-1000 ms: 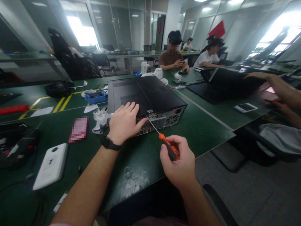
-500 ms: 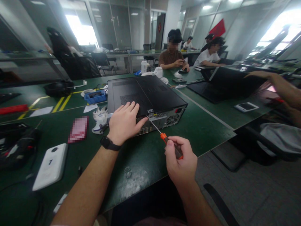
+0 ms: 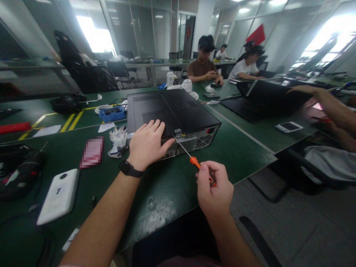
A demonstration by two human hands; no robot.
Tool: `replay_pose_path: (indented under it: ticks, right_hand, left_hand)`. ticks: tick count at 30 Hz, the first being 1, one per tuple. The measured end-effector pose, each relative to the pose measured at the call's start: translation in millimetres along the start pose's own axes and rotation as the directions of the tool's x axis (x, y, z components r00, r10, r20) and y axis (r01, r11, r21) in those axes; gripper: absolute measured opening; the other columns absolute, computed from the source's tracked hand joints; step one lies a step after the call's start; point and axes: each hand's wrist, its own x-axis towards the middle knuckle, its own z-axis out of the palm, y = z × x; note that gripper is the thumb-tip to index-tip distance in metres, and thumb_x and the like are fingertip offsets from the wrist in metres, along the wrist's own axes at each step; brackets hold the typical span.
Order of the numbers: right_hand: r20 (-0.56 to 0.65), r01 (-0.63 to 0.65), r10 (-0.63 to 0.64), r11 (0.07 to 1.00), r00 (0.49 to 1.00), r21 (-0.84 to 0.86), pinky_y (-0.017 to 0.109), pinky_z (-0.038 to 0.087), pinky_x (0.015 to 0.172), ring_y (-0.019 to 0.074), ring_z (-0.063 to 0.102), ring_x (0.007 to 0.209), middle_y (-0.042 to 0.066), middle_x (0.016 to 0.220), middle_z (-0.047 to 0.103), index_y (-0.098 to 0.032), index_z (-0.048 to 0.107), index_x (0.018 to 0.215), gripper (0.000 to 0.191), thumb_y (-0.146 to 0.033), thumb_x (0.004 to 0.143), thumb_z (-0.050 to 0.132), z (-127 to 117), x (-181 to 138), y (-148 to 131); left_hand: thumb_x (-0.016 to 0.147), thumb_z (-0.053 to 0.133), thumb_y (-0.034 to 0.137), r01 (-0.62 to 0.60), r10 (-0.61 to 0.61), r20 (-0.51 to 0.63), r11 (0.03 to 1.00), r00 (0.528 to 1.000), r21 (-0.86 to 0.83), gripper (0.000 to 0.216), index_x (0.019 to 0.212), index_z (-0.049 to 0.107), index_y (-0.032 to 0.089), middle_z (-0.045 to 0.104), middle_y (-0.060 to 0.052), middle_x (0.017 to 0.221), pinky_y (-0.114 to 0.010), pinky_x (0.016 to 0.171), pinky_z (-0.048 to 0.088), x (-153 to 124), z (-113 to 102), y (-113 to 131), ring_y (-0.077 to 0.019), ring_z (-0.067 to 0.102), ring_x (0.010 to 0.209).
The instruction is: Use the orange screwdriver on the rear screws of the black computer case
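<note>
A black desktop computer case (image 3: 178, 111) lies flat on the green table (image 3: 239, 152), its rear panel with a fan grille facing me. My left hand (image 3: 147, 144), with a black watch at the wrist, rests flat and open on the case's near top edge. My right hand (image 3: 214, 191) is closed round the handle of an orange screwdriver (image 3: 194, 161). The screwdriver's thin shaft reaches up and left, and its tip touches the rear panel's upper edge beside my left thumb.
A white device (image 3: 57, 196), a pink card (image 3: 92, 151), a crumpled white glove (image 3: 118, 139) and a blue parts tray (image 3: 112, 114) lie left of the case. A co-worker's arm (image 3: 330, 107) reaches over another case (image 3: 264, 100) at right, near a phone (image 3: 289, 127). Two people sit at the far end.
My right hand has rolled round the screwdriver handle, so less orange shows, and shifted slightly right. The tip stays on the rear panel. My left hand has not moved.
</note>
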Motion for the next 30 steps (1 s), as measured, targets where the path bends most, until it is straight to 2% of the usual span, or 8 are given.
replay_pose_path:
  ticks: [3, 7, 9, 16, 23, 30]
  right_hand:
    - [0.026, -0.004, 0.004, 1.000, 1.000, 0.030, 0.024, 0.053, 0.051, 0.0135, 0.067, 0.051, -0.002, 0.073, 0.075, -0.024, 0.065, 0.108, 0.007, -0.028, 0.105, 0.062, -0.4, -0.9, 0.4]
    - [0.019, 0.046, -0.046, 0.999, 0.999, 0.012, 0.026, 0.057, 0.055, 0.0161, 0.073, 0.062, 0.002, 0.086, 0.077, -0.024, 0.063, 0.111, 0.016, -0.027, 0.096, 0.067, 0.1, -4.6, 2.7]
    - [0.018, 0.062, -0.062, 0.998, 0.998, 0.001, 0.026, 0.055, 0.053, 0.0153, 0.072, 0.060, 0.003, 0.089, 0.077, -0.023, 0.063, 0.112, 0.016, -0.026, 0.096, 0.067, 0.4, -5.5, 3.0]
    - [0.032, 0.048, -0.050, 0.998, 0.998, 0.050, 0.022, 0.053, 0.052, 0.0118, 0.067, 0.051, -0.005, 0.071, 0.071, -0.023, 0.065, 0.110, 0.008, -0.022, 0.105, 0.059, 0.7, -2.6, 0.9]
    - [0.027, 0.090, -0.092, 0.995, 0.995, 0.050, 0.023, 0.050, 0.049, 0.0111, 0.063, 0.052, -0.003, 0.081, 0.070, -0.023, 0.063, 0.110, 0.014, -0.023, 0.096, 0.066, -1.2, -3.3, 2.6]
    - [0.043, 0.036, -0.040, 0.995, 0.998, 0.092, 0.024, 0.055, 0.054, 0.0135, 0.071, 0.056, -0.003, 0.075, 0.073, -0.024, 0.066, 0.108, 0.007, -0.022, 0.105, 0.060, 0.6, -2.1, 3.7]
  left_hand:
    - [0.109, 0.058, 0.054, -0.002, 0.002, 0.000, 1.000, 1.000, 0.007, 0.063, 0.151, 0.066, 0.007, 0.067, -0.026, 0.160, -0.060, 0.125, 0.051, 0.3, -0.7, 0.1, -0.0440, 0.063, 0.150]
    - [0.109, 0.058, 0.055, -0.002, 0.002, 0.001, 1.000, 1.000, 0.024, 0.063, 0.151, 0.066, 0.008, 0.067, -0.025, 0.160, -0.058, 0.124, 0.052, 0.5, -0.8, -0.2, -0.0429, 0.063, 0.150]
    - [0.109, 0.058, 0.055, -0.001, 0.001, -0.002, 1.000, 1.000, 0.025, 0.064, 0.151, 0.066, 0.008, 0.068, -0.025, 0.159, -0.057, 0.124, 0.052, 0.3, -0.5, -0.2, -0.0427, 0.063, 0.150]
    - [0.109, 0.059, 0.055, 0.000, 0.000, -0.006, 0.999, 1.000, 0.036, 0.063, 0.151, 0.066, 0.008, 0.068, -0.023, 0.159, -0.054, 0.124, 0.052, -0.1, -0.2, 0.1, -0.0419, 0.064, 0.150]
    - [0.109, 0.060, 0.055, 0.005, -0.005, -0.004, 0.999, 1.000, 0.043, 0.063, 0.152, 0.066, 0.009, 0.068, -0.023, 0.160, -0.054, 0.124, 0.051, -0.5, 1.6, -0.6, -0.0413, 0.063, 0.150]
    - [0.109, 0.061, 0.054, -0.003, 0.003, -0.009, 0.999, 1.000, 0.040, 0.065, 0.152, 0.065, 0.005, 0.067, -0.024, 0.161, -0.054, 0.124, 0.051, -0.4, 0.7, 0.2, -0.0426, 0.063, 0.151]
